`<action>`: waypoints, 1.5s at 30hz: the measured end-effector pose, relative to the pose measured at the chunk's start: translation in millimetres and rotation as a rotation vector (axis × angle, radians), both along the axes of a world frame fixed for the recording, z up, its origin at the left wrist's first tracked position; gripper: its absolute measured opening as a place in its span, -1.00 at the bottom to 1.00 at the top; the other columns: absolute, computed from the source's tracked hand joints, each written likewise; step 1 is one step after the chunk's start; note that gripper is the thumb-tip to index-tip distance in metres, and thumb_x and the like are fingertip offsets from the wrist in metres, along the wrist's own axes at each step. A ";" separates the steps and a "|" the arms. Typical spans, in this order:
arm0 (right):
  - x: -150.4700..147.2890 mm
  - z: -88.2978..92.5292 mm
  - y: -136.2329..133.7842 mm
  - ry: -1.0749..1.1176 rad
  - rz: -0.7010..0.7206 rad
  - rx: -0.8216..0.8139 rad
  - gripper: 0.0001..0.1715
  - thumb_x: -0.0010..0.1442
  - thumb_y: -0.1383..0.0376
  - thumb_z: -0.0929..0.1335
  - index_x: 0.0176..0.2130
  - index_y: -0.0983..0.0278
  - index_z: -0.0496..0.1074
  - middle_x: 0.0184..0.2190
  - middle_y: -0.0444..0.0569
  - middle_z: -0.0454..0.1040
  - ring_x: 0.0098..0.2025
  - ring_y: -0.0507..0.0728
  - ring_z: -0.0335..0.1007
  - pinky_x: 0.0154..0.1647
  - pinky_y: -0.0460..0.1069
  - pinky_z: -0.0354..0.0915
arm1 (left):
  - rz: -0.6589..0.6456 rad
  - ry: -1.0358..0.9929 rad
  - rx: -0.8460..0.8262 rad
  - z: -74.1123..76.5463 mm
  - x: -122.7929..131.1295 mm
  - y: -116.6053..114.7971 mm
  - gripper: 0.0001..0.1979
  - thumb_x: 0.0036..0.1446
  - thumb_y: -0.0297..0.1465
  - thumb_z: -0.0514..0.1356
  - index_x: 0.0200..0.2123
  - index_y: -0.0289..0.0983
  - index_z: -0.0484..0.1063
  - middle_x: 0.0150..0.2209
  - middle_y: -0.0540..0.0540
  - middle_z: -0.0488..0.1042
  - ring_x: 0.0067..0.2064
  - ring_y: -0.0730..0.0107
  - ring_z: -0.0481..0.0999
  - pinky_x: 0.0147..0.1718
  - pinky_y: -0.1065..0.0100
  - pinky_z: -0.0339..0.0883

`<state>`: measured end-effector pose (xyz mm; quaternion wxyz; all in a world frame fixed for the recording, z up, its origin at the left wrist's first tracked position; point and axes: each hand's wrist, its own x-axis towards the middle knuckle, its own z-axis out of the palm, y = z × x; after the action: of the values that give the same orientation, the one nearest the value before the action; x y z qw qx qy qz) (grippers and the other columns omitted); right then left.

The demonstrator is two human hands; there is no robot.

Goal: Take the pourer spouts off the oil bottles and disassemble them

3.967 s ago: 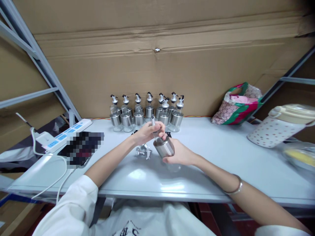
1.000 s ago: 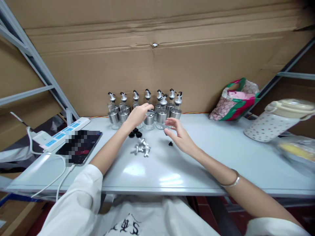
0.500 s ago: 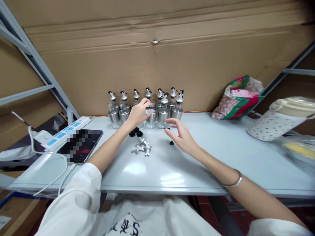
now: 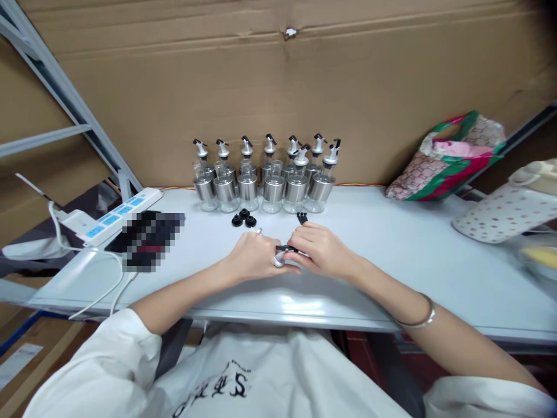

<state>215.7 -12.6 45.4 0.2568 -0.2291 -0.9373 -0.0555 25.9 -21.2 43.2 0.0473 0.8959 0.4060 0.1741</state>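
Note:
My left hand (image 4: 252, 258) and my right hand (image 4: 317, 249) meet over the grey table (image 4: 391, 261), fingers pinched together on a small silver pourer spout with a black cap (image 4: 281, 253). Behind them stand several glass oil bottles with steel sleeves and pourer tops (image 4: 265, 180) in rows against the cardboard wall. Loose black rubber stoppers (image 4: 243, 219) lie in front of the bottles, and one small black part (image 4: 301, 217) lies just beyond my right hand.
A white power strip (image 4: 117, 216) and a pixelated phone (image 4: 148, 238) lie at the left with white cables. A patterned bag (image 4: 444, 157) and a polka-dot jug (image 4: 505, 209) sit at the right. A metal shelf frame (image 4: 65, 110) stands at the left.
My left hand left the bottle rows and came down to the table; my right hand drew in to meet it. Both now pinch a pourer spout. The camera tilted down.

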 end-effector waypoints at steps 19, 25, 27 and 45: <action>-2.5 1.4 -4.8 0.066 0.083 -0.293 -0.49 0.37 0.06 0.04 -0.34 0.28 0.33 -0.50 -0.05 0.38 -0.48 0.05 0.24 -0.40 -0.06 0.15 | -0.224 -0.780 -0.762 -24.1 -1.4 -12.4 -0.63 0.00 -0.10 0.18 -0.57 -0.29 0.29 -0.72 0.04 0.32 -0.68 0.55 0.27 -0.64 0.47 0.13; 0.4 0.6 1.5 -0.002 0.100 -0.047 -0.44 0.37 0.08 0.00 -0.31 0.27 0.38 -0.49 -0.04 0.39 -0.46 0.05 0.23 -0.34 -0.04 0.13 | -0.323 -0.838 -1.538 -22.2 -4.9 -8.0 -0.67 -0.14 -0.16 0.29 -0.43 -0.32 0.39 -0.74 0.10 0.29 -0.77 0.54 0.24 -0.81 0.49 0.02; 1.1 -0.1 3.2 -0.036 0.086 0.019 -0.43 0.37 0.07 -0.01 -0.30 0.27 0.39 -0.47 -0.03 0.40 -0.46 0.06 0.23 -0.34 -0.04 0.13 | -0.336 -0.801 -1.654 -21.8 -4.6 -7.8 -0.69 -0.15 -0.20 0.31 -0.44 -0.32 0.41 -0.74 0.09 0.30 -0.77 0.54 0.25 -0.80 0.49 0.05; -3.5 -7.6 -4.7 0.033 -0.038 0.360 -0.42 0.29 -0.03 0.13 -0.60 0.25 0.20 -0.73 -0.17 0.21 -0.66 0.00 0.03 -0.50 -0.04 -0.05 | -0.303 -0.662 -1.347 -21.6 5.6 -16.6 -0.47 -0.17 0.05 0.29 -0.56 -0.32 0.24 -0.66 0.04 0.35 -0.65 0.54 0.35 -0.63 0.46 0.18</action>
<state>212.1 -17.3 37.8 0.3077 -0.1980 -0.9035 -0.2233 31.6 -37.8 21.6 0.7258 0.6206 0.2617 0.1399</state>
